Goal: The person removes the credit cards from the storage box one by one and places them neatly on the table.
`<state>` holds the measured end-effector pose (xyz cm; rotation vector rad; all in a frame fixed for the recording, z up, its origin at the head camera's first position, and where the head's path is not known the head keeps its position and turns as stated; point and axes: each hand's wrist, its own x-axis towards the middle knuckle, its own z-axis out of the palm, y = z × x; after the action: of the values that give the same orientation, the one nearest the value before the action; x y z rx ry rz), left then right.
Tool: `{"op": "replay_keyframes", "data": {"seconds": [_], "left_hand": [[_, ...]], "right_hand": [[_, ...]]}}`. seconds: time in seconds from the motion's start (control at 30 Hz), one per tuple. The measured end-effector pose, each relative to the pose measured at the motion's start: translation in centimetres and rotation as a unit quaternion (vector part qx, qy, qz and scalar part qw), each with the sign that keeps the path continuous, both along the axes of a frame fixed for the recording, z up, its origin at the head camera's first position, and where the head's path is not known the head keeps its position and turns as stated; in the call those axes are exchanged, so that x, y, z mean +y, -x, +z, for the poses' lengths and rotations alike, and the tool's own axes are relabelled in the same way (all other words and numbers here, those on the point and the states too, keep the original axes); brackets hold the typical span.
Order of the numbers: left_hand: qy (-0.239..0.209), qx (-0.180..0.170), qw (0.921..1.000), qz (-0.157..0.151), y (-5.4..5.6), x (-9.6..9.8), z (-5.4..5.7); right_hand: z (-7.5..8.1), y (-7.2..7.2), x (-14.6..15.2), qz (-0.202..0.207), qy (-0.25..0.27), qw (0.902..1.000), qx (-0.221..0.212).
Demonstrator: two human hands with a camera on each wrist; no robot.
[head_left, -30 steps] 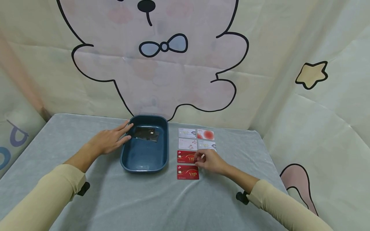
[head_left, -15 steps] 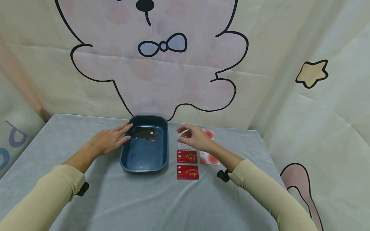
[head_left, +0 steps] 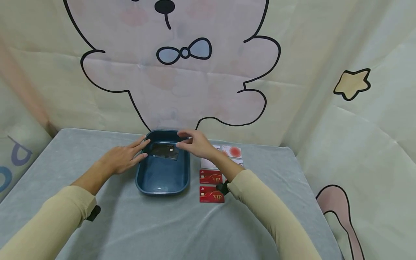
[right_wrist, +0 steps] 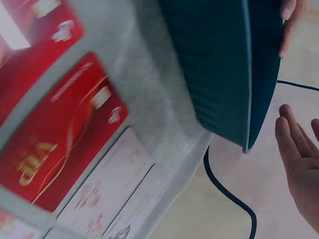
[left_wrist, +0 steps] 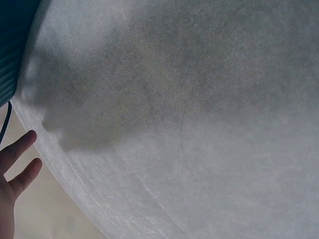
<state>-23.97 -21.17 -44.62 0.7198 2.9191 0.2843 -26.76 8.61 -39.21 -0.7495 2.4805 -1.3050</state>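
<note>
My left hand (head_left: 125, 157) rests with straight fingers on the left rim of a dark blue plastic box (head_left: 162, 177). Thin black cards (head_left: 165, 151) lie inside the box towards its far end. Over the box's far right rim is my right hand (head_left: 195, 143), thumb and fingers apart, nothing visible between them; its fingers look extended in the right wrist view. Below its forearm, two red VIP cards (head_left: 210, 177) lie one in front of the other on the cloth. Behind them is a white card with a red circle (head_left: 232, 151) among other pale cards (head_left: 208, 164), partly hidden by the right arm.
Grey cloth (head_left: 146, 224) covers the table. A curtain (head_left: 227, 104) printed with a cartoon animal hangs close behind the table's far edge. More printed fabric hangs at both sides.
My right hand left a card with a red circle beside the farther red card, then moved up and left over the pale cards to the box's rim. The left hand stayed put.
</note>
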Motion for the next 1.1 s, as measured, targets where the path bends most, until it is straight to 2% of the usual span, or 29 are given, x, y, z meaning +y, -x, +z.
{"op": "replay_keyframes", "data": {"seconds": [0.13, 0.4, 0.63, 0.77, 1.1], "left_hand": [[-0.002, -0.003, 1.0000, -0.001, 0.0, 0.0, 0.0], [0.002, -0.002, 1.0000, -0.003, 0.0, -0.1, 0.0], [0.001, 0.002, 1.0000, -0.002, 0.0, -0.4, 0.0], [0.003, 0.003, 1.0000, -0.003, -0.1, -0.4, -0.1], [-0.001, 0.000, 1.0000, -0.001, 0.0, -0.3, -0.1]], "right_hand": [[0.0, 0.7, -1.3, -0.015, -0.033, 0.9993, -0.013], [-1.0, 1.6, -3.8, -0.033, -0.124, 0.9880, -0.086], [-1.5, 1.9, -5.3, -0.032, -0.193, 0.9777, -0.077], [-1.6, 2.1, -5.9, -0.045, -0.213, 0.9727, -0.081], [-2.3, 2.6, -6.8, -0.073, -0.221, 0.9667, -0.106]]}}
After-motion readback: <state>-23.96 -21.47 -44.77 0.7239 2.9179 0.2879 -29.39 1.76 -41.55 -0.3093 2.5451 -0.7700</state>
